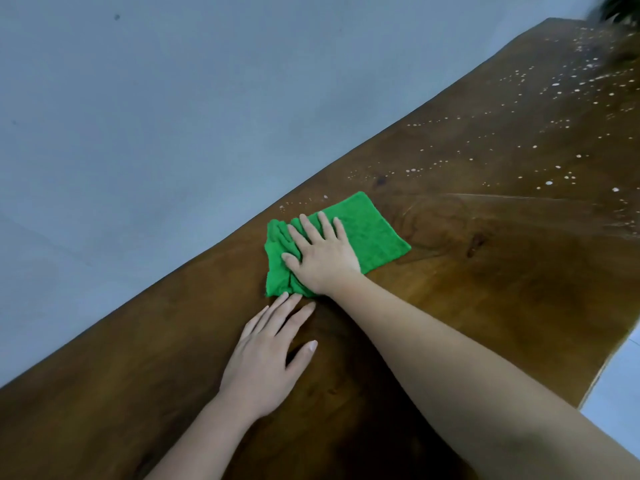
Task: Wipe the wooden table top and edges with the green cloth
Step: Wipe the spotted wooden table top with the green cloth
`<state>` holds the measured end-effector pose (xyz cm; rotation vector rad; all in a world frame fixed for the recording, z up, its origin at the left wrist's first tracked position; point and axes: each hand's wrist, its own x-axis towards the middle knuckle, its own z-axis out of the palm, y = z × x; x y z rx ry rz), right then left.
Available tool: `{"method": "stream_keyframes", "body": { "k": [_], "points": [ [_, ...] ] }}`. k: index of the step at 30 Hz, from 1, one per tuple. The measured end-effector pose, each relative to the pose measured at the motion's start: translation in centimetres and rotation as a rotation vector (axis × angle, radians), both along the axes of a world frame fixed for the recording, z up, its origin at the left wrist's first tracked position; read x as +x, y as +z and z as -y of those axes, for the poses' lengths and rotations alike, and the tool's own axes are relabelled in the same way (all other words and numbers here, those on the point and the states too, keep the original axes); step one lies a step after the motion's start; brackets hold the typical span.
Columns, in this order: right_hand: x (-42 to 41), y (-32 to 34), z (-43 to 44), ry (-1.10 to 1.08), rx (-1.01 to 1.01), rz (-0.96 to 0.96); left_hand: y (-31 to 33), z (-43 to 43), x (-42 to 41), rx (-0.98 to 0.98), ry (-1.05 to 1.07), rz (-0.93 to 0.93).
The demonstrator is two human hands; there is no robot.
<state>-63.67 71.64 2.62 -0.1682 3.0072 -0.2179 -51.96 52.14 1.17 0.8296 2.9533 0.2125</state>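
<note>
A green cloth (367,233) lies on the dark wooden table top (485,278), near the table's far edge. My right hand (320,252) presses flat on the cloth's left half with straight, spread fingers; the cloth bunches under the palm. My left hand (268,355) rests flat on the bare wood just in front of the cloth, fingertips almost touching its near corner. White droplets (554,95) speckle the wood toward the far right. A wiped streak (519,202) runs right of the cloth.
A blue-grey wall (156,116) stands right behind the table's far edge. The table's near right edge (609,368) drops to a pale tiled floor (620,403). A dark blurred plant (620,8) sits at the top right corner.
</note>
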Motion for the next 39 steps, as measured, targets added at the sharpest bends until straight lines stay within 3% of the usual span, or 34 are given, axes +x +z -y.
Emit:
{"method": "stream_keyframes", "body": {
  "k": [6,15,18,21,31,36,39],
  "points": [
    [-1.6,0.2,-5.2,0.112,-0.052,-0.019,-0.1,1.8,-1.3,0.026,0.031,0.0],
    [-4.3,-0.6,-22.7,-0.387,-0.028,-0.039,0.0,1.8,-1.8,0.011,0.062,-0.004],
    [-5.8,-0.7,-22.2,-0.555,-0.022,0.0,0.2,1.7,-1.8,0.015,0.062,0.006],
    [-7.9,-0.4,-17.2,-0.588,-0.004,0.025,0.4,1.6,-1.7,0.017,0.065,0.028],
    [-6.9,-0.1,7.7,0.02,-0.007,0.005,0.9,1.6,-1.5,0.021,0.03,0.037],
    [-6.1,-0.3,7.4,0.433,-0.046,0.028,0.6,1.7,-1.5,0.027,0.022,0.016],
    [-6.1,0.0,3.2,0.509,-0.074,0.02,0.4,1.7,-1.5,0.014,0.019,0.02]
  ]
}}
